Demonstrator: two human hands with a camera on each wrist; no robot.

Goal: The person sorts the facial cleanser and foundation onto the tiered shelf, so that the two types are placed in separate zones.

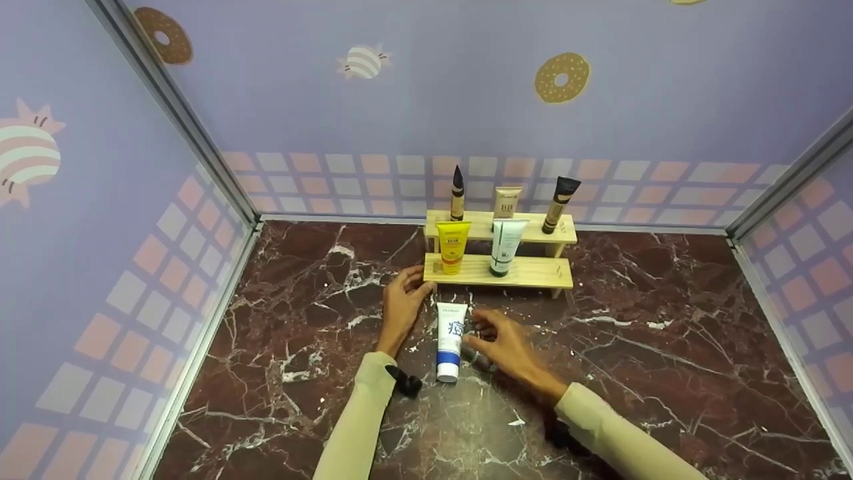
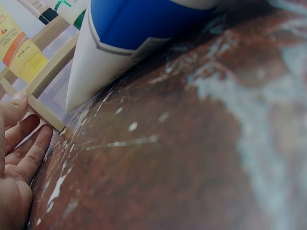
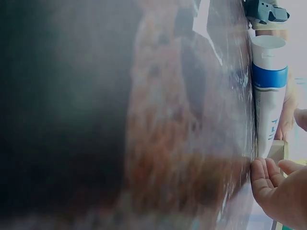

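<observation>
A white tube with a blue band [image 1: 451,340] and dark blue lettering lies on the marbled table, cap end toward me. My right hand [image 1: 503,343] is just right of it, fingers loosely bent and thumb near its edge. In the right wrist view, the fingertips [image 3: 261,175] are by the tube's flat end. A two-tier wooden rack [image 1: 533,275] stands behind the tube. At its lower left corner rests my left hand [image 1: 402,303], thumb and relaxed fingers touching the end, as the left wrist view shows.
The rack's lower step bears a yellow tube [image 1: 452,248] and a white-and-green tube [image 1: 508,247]. On the upper step stand a black-and-gold pointed tube [image 1: 457,197], a beige tube [image 1: 508,202] and a leaning black-and-gold tube [image 1: 561,203]. Patterned walls [image 1: 426,120] enclose the table.
</observation>
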